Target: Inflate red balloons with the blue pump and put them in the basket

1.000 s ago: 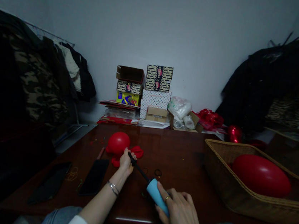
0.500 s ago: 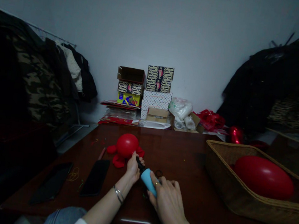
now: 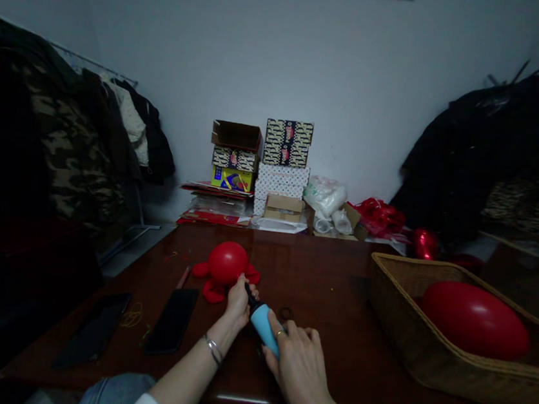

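Since a second ago, the right hand and blue pump have come toward 10 o'clock, closing up the black rod, while the round red balloon has shifted toward 3 o'clock. Fingers curled, the right hand grips the pump's barrel. The left hand is closed at the pump's black end, against the balloon at its 11 o'clock; its exact pinch is hidden. Limp red pieces lie under the balloon. At the right hand's 2 o'clock, a wicker basket holds a larger red balloon.

The balloon looks glossy, the pump plastic, the table shiny wood.
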